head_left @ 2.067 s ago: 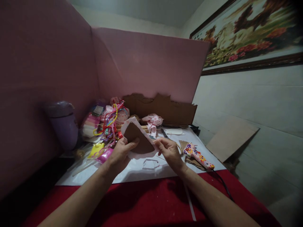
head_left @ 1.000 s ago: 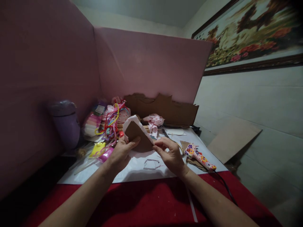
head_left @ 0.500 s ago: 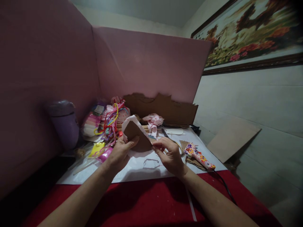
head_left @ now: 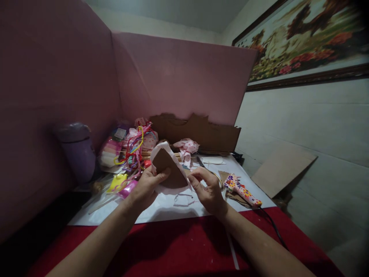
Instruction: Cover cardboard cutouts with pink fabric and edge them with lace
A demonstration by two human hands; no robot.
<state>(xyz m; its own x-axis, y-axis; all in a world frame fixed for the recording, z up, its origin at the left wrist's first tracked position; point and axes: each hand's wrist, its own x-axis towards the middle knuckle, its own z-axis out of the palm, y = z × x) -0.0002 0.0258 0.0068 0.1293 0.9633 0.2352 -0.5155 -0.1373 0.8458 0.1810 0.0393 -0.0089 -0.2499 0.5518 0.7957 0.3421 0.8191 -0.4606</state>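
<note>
Cardboard point(head_left: 170, 171) up off white sheet point(head_left: 161, 213), approx. mid-view, brown face twd camera, tilted, corners rounded. Pale cloth point(head_left: 163, 145) behind it, showing past edges as a rim. L hand point(head_left: 146, 187) clamped on both at lower L side, thumb flat on brown face, other fingers mostly hidden. R hand point(head_left: 209, 191) at R corner, thumb & index tips close together by cloth edge; whether pinched on it, can't tell.

Under all that, white sheet on red cover point(head_left: 184, 250), red showing along near side. Just R of R hand, gold loop point(head_left: 220, 181), partly hidden. Further R, floral glue gun point(head_left: 242, 191) on scrap point(head_left: 235, 197), w/ black cable point(head_left: 275, 224). Below cardboard, thin small piece point(head_left: 183, 200), too blurred to ID. L of L hand, yellow pkt point(head_left: 117, 182) & pink pkt point(head_left: 127, 189); farther L, purple cup point(head_left: 78, 157). Behind, multicolor pipe cleaners point(head_left: 140, 144) piled nr sticks point(head_left: 145, 155). At back, torn strip point(head_left: 213, 134) upright agst pink partition point(head_left: 178, 77), crumpled pink bundle point(head_left: 186, 147) in front. Far R, framed pic point(head_left: 311, 42) on wall.
</note>
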